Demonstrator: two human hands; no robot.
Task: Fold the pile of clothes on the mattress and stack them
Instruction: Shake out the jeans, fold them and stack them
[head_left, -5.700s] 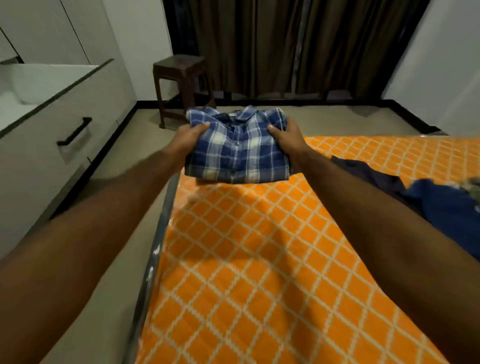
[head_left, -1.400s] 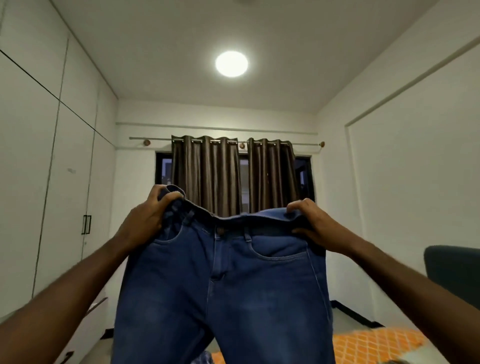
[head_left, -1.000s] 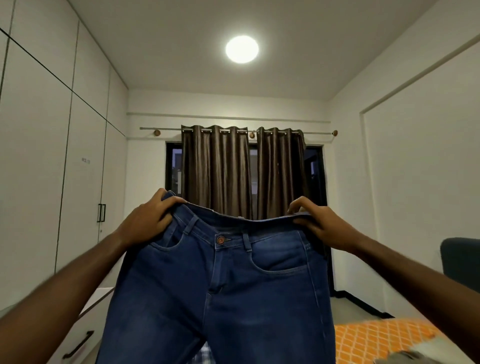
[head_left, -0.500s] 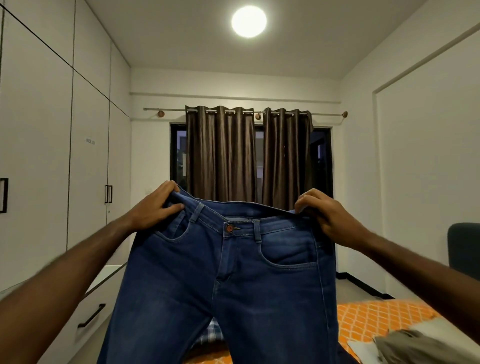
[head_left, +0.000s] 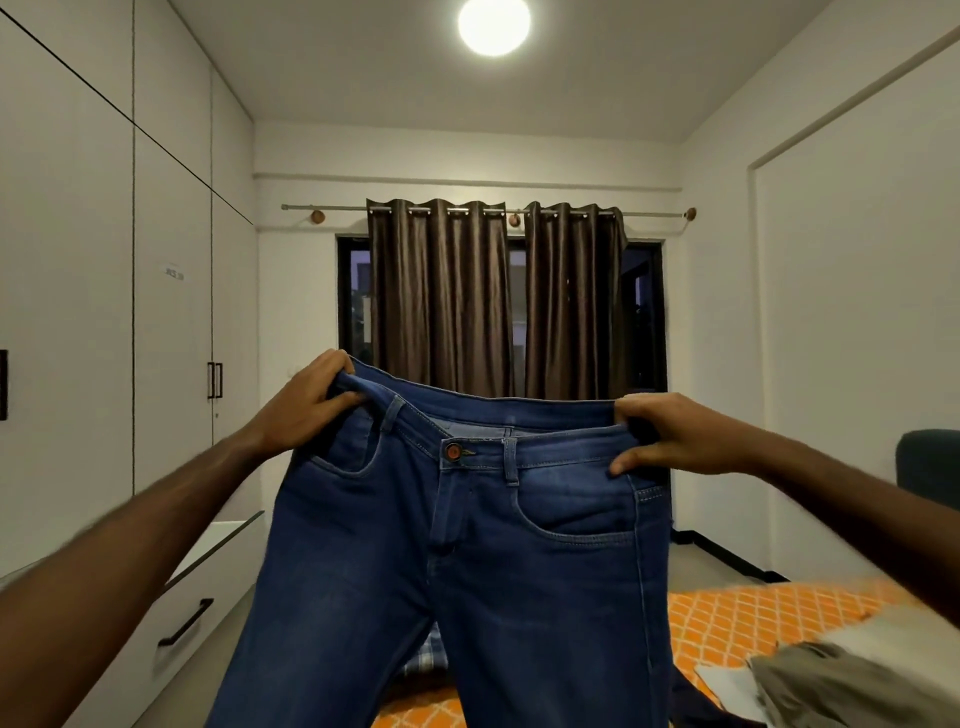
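A pair of blue jeans (head_left: 467, 561) hangs upright in front of me, front side facing me, with its legs dropping out of view. My left hand (head_left: 306, 402) grips the left end of the waistband. At the right end of the waistband my right hand (head_left: 670, 434) pinches the denim, thumb on the front. Between the jeans' legs a bit of the folded blue plaid shirt (head_left: 428, 657) shows on the orange patterned mattress (head_left: 753, 618). A grey-olive garment and a white one (head_left: 831, 680) lie at the lower right of the mattress.
White wardrobes line the left wall, with a low drawer unit (head_left: 187, 608) beside the bed. Brown curtains (head_left: 493, 296) cover the window straight ahead. A dark chair (head_left: 927, 467) stands at the right wall.
The folded plaid shirt was set down and I picked up the jeans by the waistband. Over the last second my hands have spread the waistband wider and the view has tilted down slightly.
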